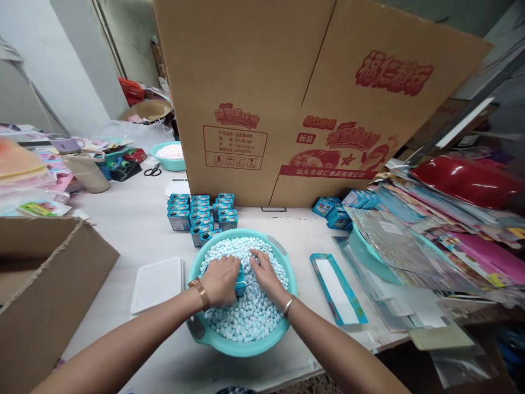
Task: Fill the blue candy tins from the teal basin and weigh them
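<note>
A teal basin full of small blue and white candies sits on the table in front of me. My left hand is closed round a small blue tin held down in the candies. My right hand lies on the candies beside the tin, fingers curled over them and touching the pile. Behind the basin stand several closed blue tins in stacked rows.
A large printed carton stands at the back. A white tray lies left of the basin, a blue flat box to its right. An open brown box is at left. Stacked packaging sheets crowd the right. A second basin and scissors lie far left.
</note>
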{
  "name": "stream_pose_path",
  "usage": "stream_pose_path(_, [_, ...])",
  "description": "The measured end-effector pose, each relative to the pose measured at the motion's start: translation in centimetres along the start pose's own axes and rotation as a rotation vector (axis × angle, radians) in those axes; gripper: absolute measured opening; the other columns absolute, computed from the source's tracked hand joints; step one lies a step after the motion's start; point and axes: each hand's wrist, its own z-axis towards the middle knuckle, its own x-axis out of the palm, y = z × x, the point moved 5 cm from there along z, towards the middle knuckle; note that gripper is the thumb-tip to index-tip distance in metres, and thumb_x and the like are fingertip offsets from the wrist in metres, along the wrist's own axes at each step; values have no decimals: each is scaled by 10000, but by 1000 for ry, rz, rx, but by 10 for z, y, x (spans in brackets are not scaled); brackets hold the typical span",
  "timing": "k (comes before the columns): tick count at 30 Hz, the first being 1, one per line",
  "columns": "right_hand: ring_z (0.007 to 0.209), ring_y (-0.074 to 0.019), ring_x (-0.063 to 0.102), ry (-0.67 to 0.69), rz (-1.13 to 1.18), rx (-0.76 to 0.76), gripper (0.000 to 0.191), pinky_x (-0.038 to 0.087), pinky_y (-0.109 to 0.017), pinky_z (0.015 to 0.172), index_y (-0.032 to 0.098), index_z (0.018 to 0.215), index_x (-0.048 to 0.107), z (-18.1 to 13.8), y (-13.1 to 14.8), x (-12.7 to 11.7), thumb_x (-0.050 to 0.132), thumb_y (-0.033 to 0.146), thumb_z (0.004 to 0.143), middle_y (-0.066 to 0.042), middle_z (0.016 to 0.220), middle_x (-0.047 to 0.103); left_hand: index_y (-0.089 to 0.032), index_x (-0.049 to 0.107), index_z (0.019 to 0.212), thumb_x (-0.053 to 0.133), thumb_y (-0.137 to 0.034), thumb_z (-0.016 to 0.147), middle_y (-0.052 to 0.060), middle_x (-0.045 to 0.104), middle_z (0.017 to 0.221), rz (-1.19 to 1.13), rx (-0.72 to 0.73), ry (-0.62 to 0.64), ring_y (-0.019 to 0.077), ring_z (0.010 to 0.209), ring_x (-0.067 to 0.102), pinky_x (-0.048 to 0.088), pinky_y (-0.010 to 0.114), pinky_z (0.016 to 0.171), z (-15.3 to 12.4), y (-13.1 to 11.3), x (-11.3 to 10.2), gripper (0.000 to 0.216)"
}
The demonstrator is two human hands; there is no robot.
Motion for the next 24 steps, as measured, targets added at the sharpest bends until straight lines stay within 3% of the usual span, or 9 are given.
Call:
stream_pose_path(5, [1032, -258, 623, -13, 209, 65, 376, 450, -420, 991, 206, 893, 681, -1, 8, 19, 622, 558, 777, -83, 981, 691, -125, 565, 1139, 671, -214, 591, 164, 643, 1132, -75, -47, -124, 363, 1053, 621, 532, 463, 868, -14, 8, 3, 566])
stream_pose_path(10, [910, -206, 613, -30, 384, 10, 300, 464, -339, 890, 214, 819, 653, 0, 51, 26, 697, 503, 750, -41, 909, 681, -171, 447, 1294, 676, -252, 646, 156, 589, 1298, -377, -75, -527, 339, 1214, 569, 467, 484, 1035, -34, 21, 13, 692])
stream_pose_path(12, [862, -186, 594, -9, 412, -22, 276, 452, -309, 851, 210, 801, 663, 1, 70, 28, 730, 470, 739, -22, 859, 668, -173, 435, 1300, 688, -260, 653, 161, 585, 1312, -416, -72, -623, 352, 1222, 563, 450, 517, 1047, -36, 23, 18, 700])
stream_pose_path(17, [801, -167, 573, 40, 445, -37, 255, 441, -287, 785, 203, 793, 675, 1, 95, 32, 747, 444, 749, -6, 814, 654, -177, 434, 1294, 712, -273, 668, 157, 599, 1290, -499, -101, -691, 355, 1172, 587, 464, 542, 1012, -34, 30, 19, 691])
stream_pose_path(24, [813, -176, 581, 84, 484, 10, 276, 448, -298, 818, 195, 757, 686, 1, 92, 37, 772, 455, 727, -17, 799, 647, -198, 443, 1317, 729, -238, 649, 132, 614, 1280, -574, -117, -699, 364, 1192, 582, 459, 559, 1021, -34, 43, 17, 728])
